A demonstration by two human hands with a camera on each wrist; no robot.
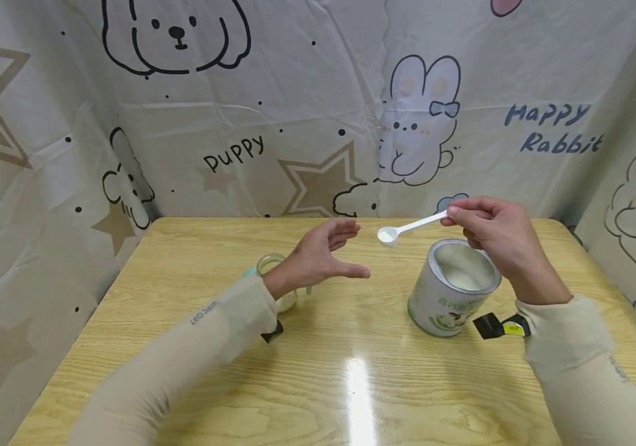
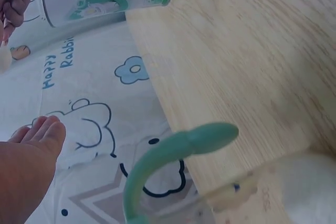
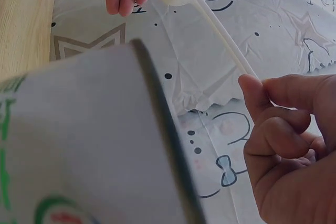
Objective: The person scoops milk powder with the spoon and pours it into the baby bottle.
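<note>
Between thumb and fingers my right hand pinches the handle end of a white plastic scoop. White powder lies in the scoop's bowl, held level in the air left of a milk powder can. That can stands lidless on the table, and pale powder shows inside. My left hand hovers left of the scoop, fingers straight, thumb apart, holding nothing. Behind the left wrist, partly hidden, stands a clear bottle with pale contents; its green handle shows large in the left wrist view.
A wood-grain table carries the can at right and the bottle at left. Behind it and along both sides hangs a cartoon-printed cloth. Dark wrist-camera mounts stick out under both cuffs.
</note>
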